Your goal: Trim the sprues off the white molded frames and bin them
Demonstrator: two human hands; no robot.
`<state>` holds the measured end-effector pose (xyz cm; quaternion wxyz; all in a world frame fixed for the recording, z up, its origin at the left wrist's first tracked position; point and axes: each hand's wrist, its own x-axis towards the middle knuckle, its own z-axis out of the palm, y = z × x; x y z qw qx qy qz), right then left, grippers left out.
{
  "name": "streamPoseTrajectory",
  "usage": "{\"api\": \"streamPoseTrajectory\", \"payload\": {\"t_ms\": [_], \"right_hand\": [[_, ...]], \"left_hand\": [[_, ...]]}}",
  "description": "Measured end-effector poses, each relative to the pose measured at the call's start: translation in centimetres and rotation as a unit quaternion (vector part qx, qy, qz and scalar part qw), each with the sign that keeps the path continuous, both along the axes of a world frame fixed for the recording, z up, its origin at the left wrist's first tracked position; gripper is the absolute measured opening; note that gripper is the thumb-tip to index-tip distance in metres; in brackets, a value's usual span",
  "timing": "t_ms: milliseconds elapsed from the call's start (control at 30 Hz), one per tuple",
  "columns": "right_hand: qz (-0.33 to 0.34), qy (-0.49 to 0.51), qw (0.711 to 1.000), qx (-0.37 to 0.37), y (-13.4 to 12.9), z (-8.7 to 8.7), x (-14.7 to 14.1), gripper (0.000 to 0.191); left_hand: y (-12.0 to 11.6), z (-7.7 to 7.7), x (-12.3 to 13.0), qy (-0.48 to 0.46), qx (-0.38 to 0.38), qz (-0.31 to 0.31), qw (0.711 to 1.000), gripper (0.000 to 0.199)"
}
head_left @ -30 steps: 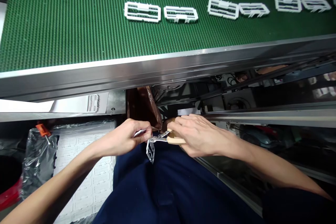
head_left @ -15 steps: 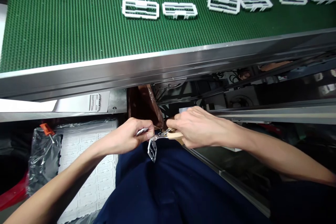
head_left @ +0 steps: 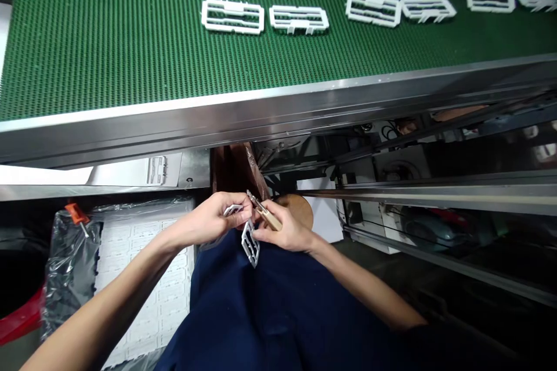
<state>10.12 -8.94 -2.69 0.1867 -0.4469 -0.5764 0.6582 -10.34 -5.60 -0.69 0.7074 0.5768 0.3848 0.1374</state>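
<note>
My left hand (head_left: 217, 220) is closed on a white slotted plastic frame (head_left: 234, 208), held between thumb and fingers. A second white plastic frame (head_left: 250, 244) hangs slanted just below those fingertips; whether the two are joined is hidden. Close beside it, my right hand (head_left: 289, 231) is wrapped round cutting pliers (head_left: 270, 218) with beige handles. Their metal jaws point up and left, past my left fingers. My right thumb or fingertips touch the edge of the hanging frame.
Several white frames (head_left: 232, 16) lie in pairs on a green conveyor belt (head_left: 130, 58) behind a metal rail (head_left: 217, 113). At left, a tray of white parts (head_left: 152, 301) sits in black plastic film, near an orange-handled tool (head_left: 77, 214). A brown bag (head_left: 230, 168) hangs below the rail.
My right hand has come left and turned, so the pliers now point up instead of at the frame. Its fingers have reached the hanging frame. My left hand has barely moved.
</note>
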Motion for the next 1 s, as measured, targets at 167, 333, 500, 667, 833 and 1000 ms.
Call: {"api": "streamPoseTrajectory", "payload": {"t_ms": [167, 333, 500, 667, 833, 1000], "right_hand": [[-0.140, 0.002, 0.990, -0.005, -1.4, -1.1, -0.7, 0.021], [-0.160, -0.072, 0.984, 0.039, -1.2, -0.1, 0.3, 0.019], [-0.150, -0.130, 0.976, 0.086, -1.2, 0.5, 0.2, 0.019], [-0.129, -0.159, 0.971, 0.127, -1.0, 1.2, -0.2, 0.017], [-0.127, -0.167, 0.966, 0.153, -1.1, 1.4, -0.4, 0.016], [-0.207, -0.133, 0.963, 0.107, -1.5, 0.6, -0.2, 0.019]], "left_hand": [[-0.3, -2.5, 0.6, 0.056, 0.007, 0.125, 0.990, 0.027], [-1.1, -2.3, 1.0, 0.059, -0.022, 0.156, 0.986, 0.029], [-1.5, -1.4, 1.4, 0.112, 0.072, 0.126, 0.983, 0.023], [-2.1, -2.1, 2.2, 0.192, 0.230, 0.098, 0.949, 0.012], [-1.9, -3.1, 2.8, 0.238, 0.252, 0.178, 0.921, 0.012], [-1.5, -3.4, 1.9, 0.074, -0.051, 0.242, 0.966, 0.031]]}}
